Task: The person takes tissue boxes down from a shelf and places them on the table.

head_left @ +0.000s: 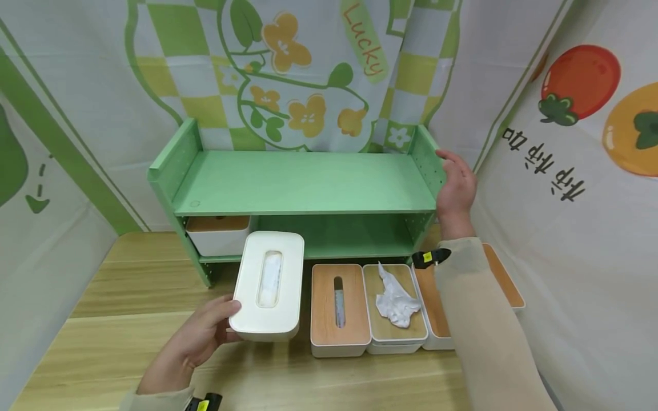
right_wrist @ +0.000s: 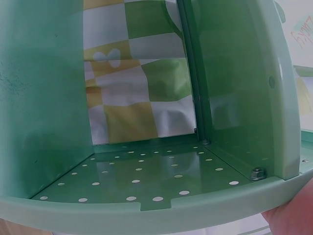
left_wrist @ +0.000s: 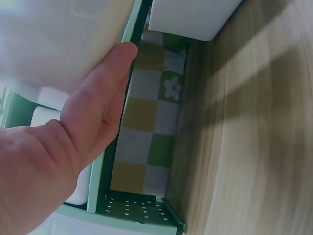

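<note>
My left hand (head_left: 205,325) holds a white tissue box (head_left: 248,285) tilted in front of the green shelf (head_left: 303,182), thumb at its near left edge and fingers below. A pale tissue shows in the box's oval slot. From the left wrist view, the fingers (left_wrist: 105,93) lie along the underside of the box. My right hand (head_left: 457,191) grips the shelf's right side panel (head_left: 429,157) from outside, fingertips at its upper edge. Only a bit of that hand (right_wrist: 293,215) appears in the right wrist view, against the panel's outer face.
A wood-lidded white box (head_left: 218,242) stands on the lower shelf at left. On the wooden table (head_left: 128,319), a tissue box (head_left: 325,308), another with a crumpled tissue (head_left: 398,305) and more boxes (head_left: 504,279) line up at right. A patterned cloth (head_left: 319,68) hangs behind.
</note>
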Demonstrator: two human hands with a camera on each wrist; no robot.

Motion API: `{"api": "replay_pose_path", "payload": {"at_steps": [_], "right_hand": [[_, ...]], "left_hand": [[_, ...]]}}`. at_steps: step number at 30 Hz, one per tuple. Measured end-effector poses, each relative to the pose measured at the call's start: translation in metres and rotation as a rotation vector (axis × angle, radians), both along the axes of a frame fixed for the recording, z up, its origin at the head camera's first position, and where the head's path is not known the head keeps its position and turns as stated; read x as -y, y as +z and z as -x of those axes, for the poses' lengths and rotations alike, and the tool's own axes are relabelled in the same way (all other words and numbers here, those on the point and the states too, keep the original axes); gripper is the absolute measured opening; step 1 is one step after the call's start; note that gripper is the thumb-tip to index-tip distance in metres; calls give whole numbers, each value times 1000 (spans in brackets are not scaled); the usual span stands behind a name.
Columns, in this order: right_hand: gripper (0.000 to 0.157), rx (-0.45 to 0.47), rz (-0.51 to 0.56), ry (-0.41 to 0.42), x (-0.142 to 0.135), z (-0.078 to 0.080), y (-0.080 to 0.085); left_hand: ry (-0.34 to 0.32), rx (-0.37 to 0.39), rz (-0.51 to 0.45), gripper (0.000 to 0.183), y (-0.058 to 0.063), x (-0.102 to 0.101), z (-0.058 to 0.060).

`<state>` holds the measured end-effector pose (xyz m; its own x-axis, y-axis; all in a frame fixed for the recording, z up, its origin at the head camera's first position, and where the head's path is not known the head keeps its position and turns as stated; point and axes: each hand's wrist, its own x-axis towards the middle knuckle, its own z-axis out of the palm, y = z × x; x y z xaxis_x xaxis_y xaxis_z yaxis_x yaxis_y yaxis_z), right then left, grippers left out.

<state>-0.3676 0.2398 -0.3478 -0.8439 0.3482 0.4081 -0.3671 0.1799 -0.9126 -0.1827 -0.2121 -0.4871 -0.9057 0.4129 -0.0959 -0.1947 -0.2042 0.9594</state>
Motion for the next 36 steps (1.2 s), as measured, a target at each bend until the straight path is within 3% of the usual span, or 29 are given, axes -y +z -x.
{"api": "replay_pose_path", "payload": {"at_steps": [15, 21, 29, 36], "right_hand": [[38, -8, -21, -4, -2, 1, 0], [38, -6, -28, -3, 0, 0, 0], [37, -14, -36, -7, -1, 1, -2], [38, -20, -39, -7, -1, 0, -1]], "left_hand": [[-34, 2, -20, 28, -5, 6, -12], [-10, 45, 51, 30, -7, 14, -18], [4, 106, 123, 47, -18, 31, -29], [75, 162, 232, 58, -25, 45, -37]]}}
